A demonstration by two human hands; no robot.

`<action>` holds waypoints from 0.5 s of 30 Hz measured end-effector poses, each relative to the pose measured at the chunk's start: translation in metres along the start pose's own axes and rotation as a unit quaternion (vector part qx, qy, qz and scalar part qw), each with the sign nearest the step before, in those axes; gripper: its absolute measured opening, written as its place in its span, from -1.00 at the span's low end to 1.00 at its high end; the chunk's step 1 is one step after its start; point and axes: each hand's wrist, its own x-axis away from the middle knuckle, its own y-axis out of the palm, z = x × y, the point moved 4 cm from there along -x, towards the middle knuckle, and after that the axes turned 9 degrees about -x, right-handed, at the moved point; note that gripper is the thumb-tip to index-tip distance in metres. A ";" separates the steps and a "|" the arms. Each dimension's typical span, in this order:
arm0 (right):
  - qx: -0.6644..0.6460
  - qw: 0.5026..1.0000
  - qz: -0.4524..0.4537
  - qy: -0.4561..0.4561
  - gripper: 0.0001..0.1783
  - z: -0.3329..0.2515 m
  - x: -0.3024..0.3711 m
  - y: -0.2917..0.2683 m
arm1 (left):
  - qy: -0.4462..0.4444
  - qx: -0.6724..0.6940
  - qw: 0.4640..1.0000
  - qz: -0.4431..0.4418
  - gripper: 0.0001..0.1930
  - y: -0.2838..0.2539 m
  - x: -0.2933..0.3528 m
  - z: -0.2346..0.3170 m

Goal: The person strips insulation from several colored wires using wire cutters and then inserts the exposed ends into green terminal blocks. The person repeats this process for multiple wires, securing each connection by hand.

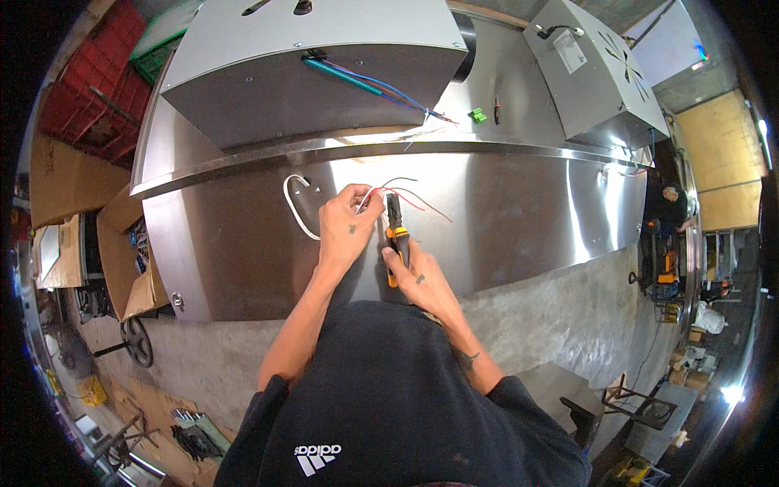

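In the middle of the head view my left hand (347,223) is closed, its thumb and fingertips pinching a cable end. Several thin wires (415,204), red, black and brown, fan out from it toward the right. A white cable (294,213) comes out of the metal panel and bends down behind that hand. My right hand (422,276) grips a pair of yellow and black pliers (398,233), jaws pointing up. The jaws are close beside the left fingertips; whether they touch a wire cannot be made out.
A large grey metal box (308,93) stands behind, with blue and other coloured wires (377,88) hanging from it. Green connectors (478,115) and a small screwdriver (497,109) lie on the steel surface (519,73). Another vented metal box (592,89) is at right, a cardboard box (122,260) at left.
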 end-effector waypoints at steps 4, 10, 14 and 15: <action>0.014 0.994 0.060 -0.089 -0.43 0.020 -0.009 0.004 | -0.005 -0.006 1.000 -0.021 -0.70 -0.003 0.004 0.012; 0.025 0.998 0.047 -0.043 -0.51 0.006 -0.006 0.001 | -0.011 0.009 0.999 -0.031 -0.74 -0.003 0.001 0.004; 0.027 0.998 0.045 -0.041 -0.50 0.011 -0.006 -0.001 | 0.014 0.005 0.999 -0.049 -0.75 -0.002 0.000 0.000; 0.026 0.998 0.044 -0.039 -0.50 0.011 -0.007 -0.001 | 0.013 -0.004 0.998 -0.054 -0.75 -0.003 0.001 0.003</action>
